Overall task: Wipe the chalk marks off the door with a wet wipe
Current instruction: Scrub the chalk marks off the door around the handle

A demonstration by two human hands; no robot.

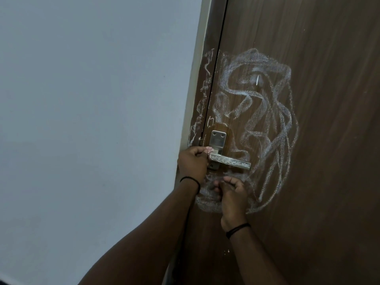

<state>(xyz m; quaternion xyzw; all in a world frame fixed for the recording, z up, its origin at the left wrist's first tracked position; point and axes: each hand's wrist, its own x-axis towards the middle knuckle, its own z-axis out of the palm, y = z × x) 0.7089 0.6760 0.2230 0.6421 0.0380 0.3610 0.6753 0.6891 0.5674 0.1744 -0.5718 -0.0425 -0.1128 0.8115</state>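
A pale blue-grey wall (92,99) is flanking the brown wood-grain door (329,140), where white chalk scribbles (265,120) are surrounding the metal lever handle (230,161). The left hand (192,163) is pinching a small pinkish wipe (271,149) at the lever's root; the right hand (232,194) is curling below, contents unclear. Risk: smearing chalk, since the wipe is tiny.

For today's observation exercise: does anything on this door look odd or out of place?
Yes. White chalk scribbles sprawl across the brown door, onto the metal handle and the frame.
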